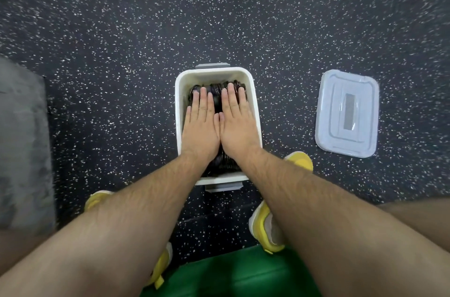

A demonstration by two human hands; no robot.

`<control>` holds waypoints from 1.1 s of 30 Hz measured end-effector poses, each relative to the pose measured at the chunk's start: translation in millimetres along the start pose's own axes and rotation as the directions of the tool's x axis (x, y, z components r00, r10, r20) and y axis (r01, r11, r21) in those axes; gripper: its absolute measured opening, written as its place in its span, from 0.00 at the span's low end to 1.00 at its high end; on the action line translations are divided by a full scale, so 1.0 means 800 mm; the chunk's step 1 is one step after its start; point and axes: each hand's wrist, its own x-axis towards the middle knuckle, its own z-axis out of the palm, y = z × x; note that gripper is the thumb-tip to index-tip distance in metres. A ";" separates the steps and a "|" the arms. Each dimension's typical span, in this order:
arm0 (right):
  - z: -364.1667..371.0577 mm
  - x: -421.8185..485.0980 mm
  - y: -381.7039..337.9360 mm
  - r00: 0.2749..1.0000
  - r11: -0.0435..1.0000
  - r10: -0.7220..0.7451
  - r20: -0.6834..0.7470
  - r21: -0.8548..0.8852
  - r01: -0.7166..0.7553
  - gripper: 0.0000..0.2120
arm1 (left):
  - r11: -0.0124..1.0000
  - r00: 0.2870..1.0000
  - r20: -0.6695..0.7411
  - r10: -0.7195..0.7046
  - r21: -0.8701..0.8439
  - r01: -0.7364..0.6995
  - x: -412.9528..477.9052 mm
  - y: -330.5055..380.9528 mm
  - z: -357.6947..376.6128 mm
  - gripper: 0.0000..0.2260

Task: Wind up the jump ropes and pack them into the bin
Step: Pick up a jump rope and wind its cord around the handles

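Left hand (199,126) and right hand (237,123) are laid flat, palms down, side by side inside the bin (211,73). Fingers (202,101) are held straight and nearly together on both hands, with nothing gripped; the thumbs meet at the centre line. Both palms are pressed onto the jump ropes (224,162).

The ropes are seen as dark, glossy coils packed in the white bin, filling it end to end. Individual ropes and handles cannot be told apart.

The bin is set on the speckled floor (121,28) between yellow shoes (264,226). The pale lid (347,114) is laid flat on the floor, well apart, to the right of the bin.
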 end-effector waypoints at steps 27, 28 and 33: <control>-0.075 -0.044 0.124 0.938 0.996 -0.016 -0.347 0.077 0.045 0.08 | 0.944 0.888 -0.322 0.329 0.131 -0.302 0.031 0.125 -0.055 0.10; -0.077 -0.046 0.148 0.938 0.997 0.017 -0.347 0.074 0.009 0.08 | 0.932 0.881 -0.304 0.362 0.120 -0.342 0.038 0.153 -0.048 0.10; -0.070 -0.079 0.278 0.918 0.971 0.235 -0.319 0.031 -0.238 0.10 | 0.888 0.883 -0.099 0.459 0.032 -0.458 0.062 0.291 0.007 0.22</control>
